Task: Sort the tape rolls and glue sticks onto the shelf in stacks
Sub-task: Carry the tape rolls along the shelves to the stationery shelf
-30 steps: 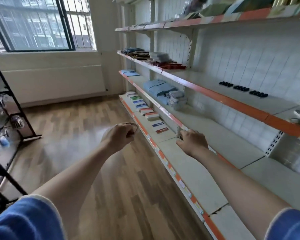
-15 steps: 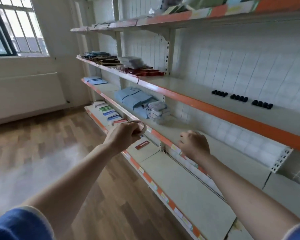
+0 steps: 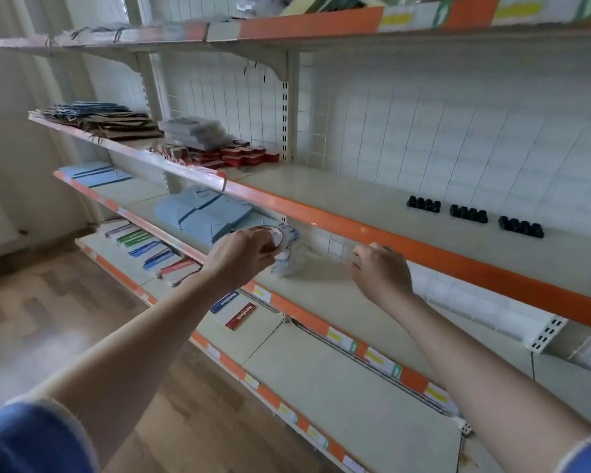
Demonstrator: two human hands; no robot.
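My left hand (image 3: pixel 243 252) grips a clear tape roll (image 3: pixel 273 235) with a reddish core, held over the front edge of the middle shelf (image 3: pixel 325 295). My right hand (image 3: pixel 381 273) hovers over that same shelf, palm down with fingers curled loosely, holding nothing that I can see. Just behind the tape roll, a blurred pile of clear wrapped packs (image 3: pixel 289 259) sits on the shelf. No glue sticks can be made out.
Blue folded items (image 3: pixel 202 213) lie left on the middle shelf. Three groups of black clips (image 3: pixel 468 213) sit on the upper shelf (image 3: pixel 372 230), with red boxes (image 3: pixel 236 157) and paper bags (image 3: pixel 106 119) further left. Coloured packets (image 3: pixel 147 245) line the bottom shelf.
The view has swung right and up toward the shelves. My left hand has carried the tape roll up to the middle shelf, and my right hand has risen from the bottom shelf to the middle one.
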